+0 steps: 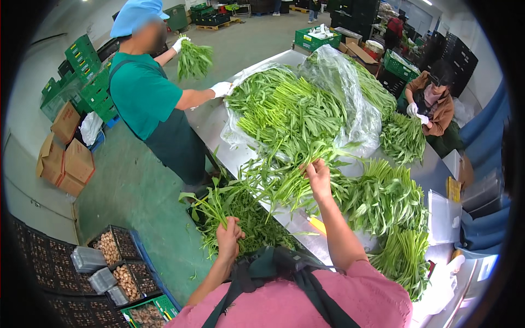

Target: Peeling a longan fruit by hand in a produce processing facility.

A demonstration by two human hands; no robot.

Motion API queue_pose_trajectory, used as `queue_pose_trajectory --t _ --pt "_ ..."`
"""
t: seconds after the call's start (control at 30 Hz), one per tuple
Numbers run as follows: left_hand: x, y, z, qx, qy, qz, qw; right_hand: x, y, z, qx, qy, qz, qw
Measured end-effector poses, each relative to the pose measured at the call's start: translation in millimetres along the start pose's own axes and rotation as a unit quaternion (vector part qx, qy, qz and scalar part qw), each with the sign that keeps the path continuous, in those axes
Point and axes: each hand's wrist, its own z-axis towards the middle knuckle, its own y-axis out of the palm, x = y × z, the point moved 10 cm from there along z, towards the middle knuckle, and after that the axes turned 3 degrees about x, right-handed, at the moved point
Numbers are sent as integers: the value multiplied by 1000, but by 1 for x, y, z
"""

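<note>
My left hand [228, 238] grips a small bunch of leafy green stems [211, 209], held over a crate heaped with loose greens [262, 221] beside the table. My right hand [318, 174] closes around green stems [301, 176] at the near side of a large pile of greens [295, 106]. That pile lies in an opened clear plastic bag [363, 119]. Bundled greens [385, 197] lie to the right of my right forearm, with another bundle [404, 256] nearer me. A yellow-handled knife [317, 224] rests on the metal table by my forearm, its blade partly hidden.
Across the metal table [217, 133], a co-worker in a blue cap [139, 82] holds a bunch of greens [195, 59]. Another co-worker [434, 98] sits at the right, handling greens. Clear plastic bags [443, 217] lie at the right edge. Crates of brown produce [125, 283] stand at lower left.
</note>
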Motion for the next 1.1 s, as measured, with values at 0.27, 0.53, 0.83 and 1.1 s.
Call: queue_pose_trajectory --t 0.27,0.53,0.83,1.1 --pt "31 19 16 -17 40 -19 999 -30 55 -18 -154 60 258 952" --pt "62 59 10 -55 114 237 963 -19 100 -51 -238 118 260 928" --pt "19 44 13 -75 22 258 963 15 166 -121 -336 163 141 917" --pt "53 -24 38 64 50 -16 997 26 186 -184 -495 112 -100 856"
